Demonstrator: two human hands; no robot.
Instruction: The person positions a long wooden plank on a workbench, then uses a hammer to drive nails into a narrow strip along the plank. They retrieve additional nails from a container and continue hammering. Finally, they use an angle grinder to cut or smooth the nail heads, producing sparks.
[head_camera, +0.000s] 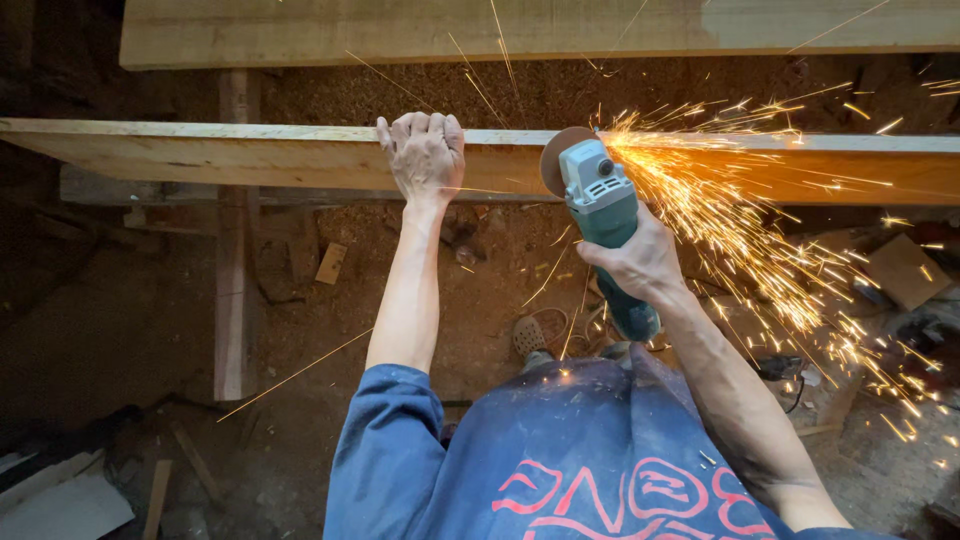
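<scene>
The teal angle grinder (607, 215) has its disc (560, 158) against the near edge of the long wooden plank (250, 155), throwing sparks (730, 210) off to the right of the plank's middle. The right hand (640, 262) has its fingers wrapped round the grinder's body. Left of the disc, the left hand (425, 155) grips the plank's top edge, fingers curled over it. Beyond the plank lies a second plank (400, 30); below it, a sawdust-strewn floor (300, 330).
</scene>
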